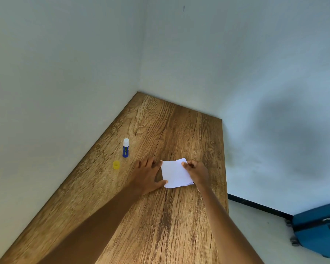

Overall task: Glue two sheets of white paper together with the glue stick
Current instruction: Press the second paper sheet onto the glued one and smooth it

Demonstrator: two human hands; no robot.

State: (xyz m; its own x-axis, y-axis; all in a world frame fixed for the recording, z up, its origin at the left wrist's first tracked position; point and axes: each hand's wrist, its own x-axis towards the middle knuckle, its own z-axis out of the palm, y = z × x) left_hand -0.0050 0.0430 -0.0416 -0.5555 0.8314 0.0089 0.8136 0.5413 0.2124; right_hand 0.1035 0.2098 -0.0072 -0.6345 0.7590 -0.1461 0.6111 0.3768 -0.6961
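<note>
Two sheets (174,173) lie stacked on the desk (160,225), corners askew. Left hand (148,175) lies flat against their edge, right hand (195,171) pinches the top one. Press now and they likely bond crooked. Glue stick (125,148) stands uncapped beside its cap (116,165), apt to dry.

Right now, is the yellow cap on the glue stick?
No, the yellow cap lies on the table beside the upright glue stick.

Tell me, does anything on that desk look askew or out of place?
Slightly. The two white sheets don't line up; one corner pokes out at the far edge. The glue stick stands uncapped, its yellow cap lying apart on the wooden table.
</note>
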